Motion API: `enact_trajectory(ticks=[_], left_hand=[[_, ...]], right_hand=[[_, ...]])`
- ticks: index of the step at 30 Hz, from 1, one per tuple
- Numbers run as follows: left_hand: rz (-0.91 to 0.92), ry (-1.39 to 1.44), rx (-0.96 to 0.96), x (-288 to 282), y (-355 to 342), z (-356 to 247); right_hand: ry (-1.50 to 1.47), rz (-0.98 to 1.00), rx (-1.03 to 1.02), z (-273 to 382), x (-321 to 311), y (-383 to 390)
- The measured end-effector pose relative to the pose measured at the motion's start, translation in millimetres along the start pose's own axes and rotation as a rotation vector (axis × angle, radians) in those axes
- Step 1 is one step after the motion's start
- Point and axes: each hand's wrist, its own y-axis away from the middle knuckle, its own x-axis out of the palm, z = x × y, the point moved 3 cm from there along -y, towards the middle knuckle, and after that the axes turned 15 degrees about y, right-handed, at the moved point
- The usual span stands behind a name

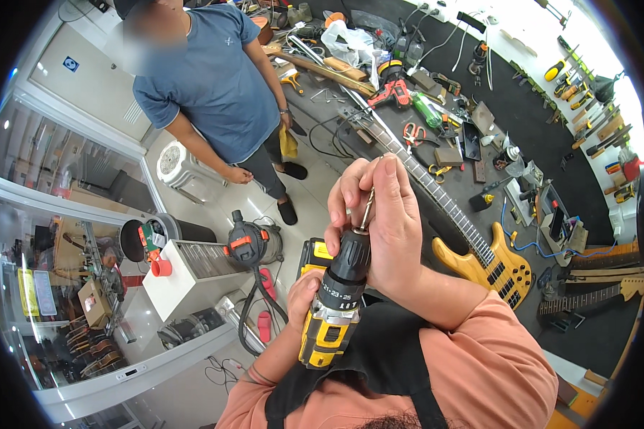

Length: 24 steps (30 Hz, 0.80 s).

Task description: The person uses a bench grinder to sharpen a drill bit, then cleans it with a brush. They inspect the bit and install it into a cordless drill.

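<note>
A yellow and black cordless drill points up in front of my chest. My left hand is closed round its handle side, which the drill body partly hides. A slim metal drill bit stands in the black chuck. My right hand has its fingers and thumb closed about the bit, near its upper part. To the right, a natural-wood electric bass guitar lies on the dark workbench, its long neck running toward the far left, past my right hand.
A person in a blue shirt stands at the far left beside the bench. A black and orange shop vacuum is on the floor. Red polisher, pliers and a green bottle clutter the bench. Hand tools hang on the wall.
</note>
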Motion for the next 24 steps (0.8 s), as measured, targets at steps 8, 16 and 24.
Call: enact_trajectory(ticks=[8, 16, 24], left_hand=[[0.042, -0.261, -0.049, -24, -4, 9], [-0.021, 0.042, 0.081, -14, -8, 15], [0.096, -0.007, 0.063, 16, -8, 1]], right_hand=[[-0.002, 0.000, 0.018, 2, -3, 0], [-0.011, 0.043, 0.048, 0, -2, -1], [-0.058, 0.091, 0.023, 2, -3, -1]])
